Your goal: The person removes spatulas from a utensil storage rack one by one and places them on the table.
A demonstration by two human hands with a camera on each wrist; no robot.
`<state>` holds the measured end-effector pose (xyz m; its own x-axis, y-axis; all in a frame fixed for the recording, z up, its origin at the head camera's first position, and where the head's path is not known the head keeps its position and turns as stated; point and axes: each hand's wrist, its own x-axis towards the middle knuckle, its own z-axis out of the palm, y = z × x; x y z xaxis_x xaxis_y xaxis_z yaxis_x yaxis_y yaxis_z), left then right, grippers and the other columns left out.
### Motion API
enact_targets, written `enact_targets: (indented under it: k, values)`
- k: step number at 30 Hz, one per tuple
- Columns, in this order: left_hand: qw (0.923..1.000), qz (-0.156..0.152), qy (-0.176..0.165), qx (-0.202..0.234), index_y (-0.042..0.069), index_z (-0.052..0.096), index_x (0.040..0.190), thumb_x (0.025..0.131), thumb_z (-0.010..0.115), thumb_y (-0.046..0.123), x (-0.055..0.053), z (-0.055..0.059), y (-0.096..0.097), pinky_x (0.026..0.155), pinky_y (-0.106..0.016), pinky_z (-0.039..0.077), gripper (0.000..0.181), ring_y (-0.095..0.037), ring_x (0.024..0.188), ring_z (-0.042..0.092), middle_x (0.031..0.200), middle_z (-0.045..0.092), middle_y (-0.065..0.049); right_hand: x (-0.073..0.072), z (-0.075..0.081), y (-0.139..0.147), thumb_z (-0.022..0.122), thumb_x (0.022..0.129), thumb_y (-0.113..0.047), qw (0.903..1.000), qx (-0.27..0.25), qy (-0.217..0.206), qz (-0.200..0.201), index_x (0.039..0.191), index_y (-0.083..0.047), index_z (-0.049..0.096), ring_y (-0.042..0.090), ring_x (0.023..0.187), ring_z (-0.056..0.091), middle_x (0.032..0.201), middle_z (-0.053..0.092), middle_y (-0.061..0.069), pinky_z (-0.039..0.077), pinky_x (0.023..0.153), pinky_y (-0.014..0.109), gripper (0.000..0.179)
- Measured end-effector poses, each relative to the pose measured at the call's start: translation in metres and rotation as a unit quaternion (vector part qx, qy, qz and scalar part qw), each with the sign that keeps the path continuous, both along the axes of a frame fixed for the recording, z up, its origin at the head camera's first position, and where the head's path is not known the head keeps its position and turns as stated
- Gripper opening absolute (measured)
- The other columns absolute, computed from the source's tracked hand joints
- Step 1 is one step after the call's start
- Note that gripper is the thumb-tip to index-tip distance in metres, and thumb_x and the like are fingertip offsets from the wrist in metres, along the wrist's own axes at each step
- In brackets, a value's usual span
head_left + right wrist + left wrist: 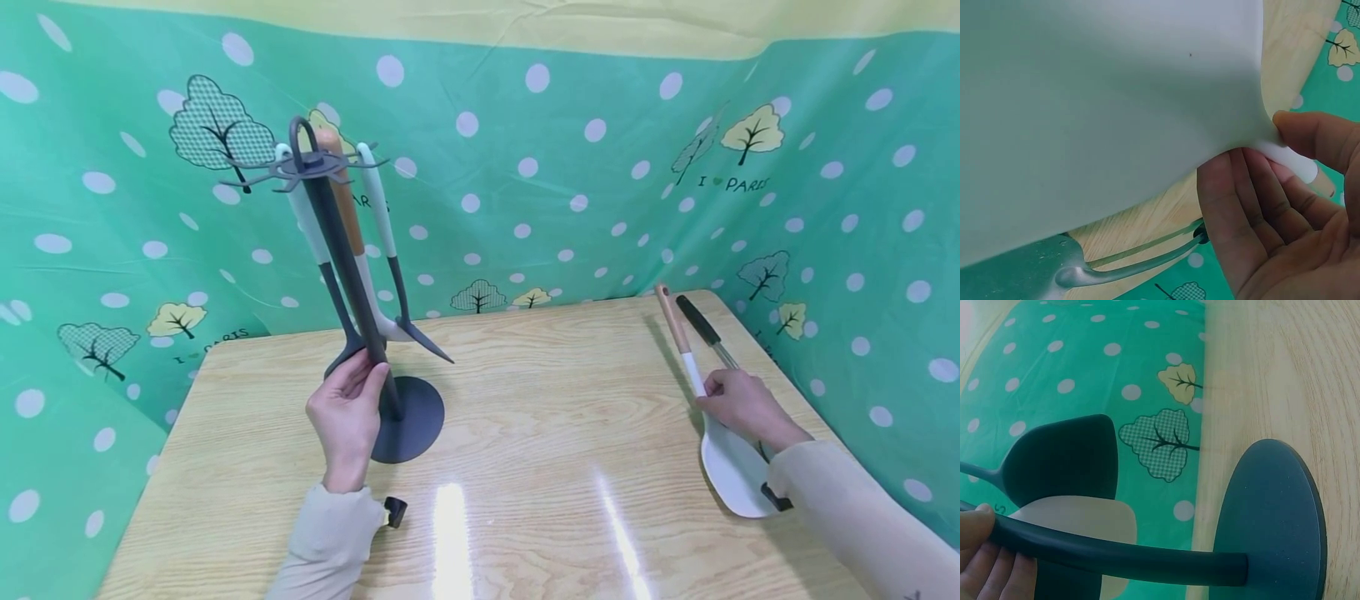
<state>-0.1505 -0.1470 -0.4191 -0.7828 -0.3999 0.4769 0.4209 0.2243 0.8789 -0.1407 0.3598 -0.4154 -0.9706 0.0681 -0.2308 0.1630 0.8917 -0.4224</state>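
My left hand (348,408) grips the dark pole (345,250) of an upright utensil rack, low down above its round base (420,417). From the rack's hooks hang two dark utensils with pale handles (378,200) and a white one with a wooden handle (347,208). In the left wrist view a dark turner blade (1066,459) and a white blade (1085,509) show behind the pole. At the right, my right hand (746,404) pinches the neck of a white spatula (731,471) with a wooden handle, thumb above and fingers beneath.
A metal turner (1035,269) with a black handle (697,321) lies beside and partly under the white spatula on the wooden table (555,433). Polka-dot green cloth (525,200) hangs behind the table and along both sides.
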Motion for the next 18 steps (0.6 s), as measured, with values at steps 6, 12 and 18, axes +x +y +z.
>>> enact_targets:
  k: [6, 12, 18]
  values:
    - [1.0000, -0.001, -0.002, 0.000, 0.009, 0.072, 0.110, 0.081, 0.076, 0.011, 0.0014, 0.0019, 0.0005, 0.077, -0.019, 0.055, 0.029, -0.011, 0.087, 0.070, 0.102, 0.072, -0.010, -0.0005, -0.0004, 0.0030, 0.062, 0.088, -0.017, 0.9997, 0.012, -0.020, 0.007, 0.082, -0.004, 0.058, 0.021, 0.067, 0.049, 0.074, 0.053, 0.007, 0.040, 0.053, 0.029, 0.016]
    - [1.0000, -0.002, 0.000, 0.000, 0.010, 0.073, 0.110, 0.081, 0.077, 0.012, 0.0019, 0.0018, 0.0006, 0.077, -0.019, 0.055, 0.029, -0.012, 0.087, 0.070, 0.101, 0.072, -0.010, -0.0013, -0.0060, 0.0056, 0.064, 0.088, -0.018, 0.9993, 0.022, -0.028, 0.014, 0.081, -0.004, 0.059, 0.021, 0.067, 0.049, 0.074, 0.054, 0.006, 0.040, 0.053, 0.029, 0.016]
    - [1.0000, 0.001, -0.002, -0.002, 0.011, 0.073, 0.111, 0.081, 0.077, 0.012, 0.0002, -0.0005, 0.0002, 0.077, -0.020, 0.055, 0.030, -0.011, 0.087, 0.070, 0.102, 0.072, -0.008, -0.0027, -0.0091, 0.0055, 0.064, 0.087, -0.017, 0.9991, 0.024, -0.033, 0.014, 0.082, -0.002, 0.060, 0.021, 0.066, 0.050, 0.074, 0.055, 0.007, 0.041, 0.053, 0.029, 0.016]
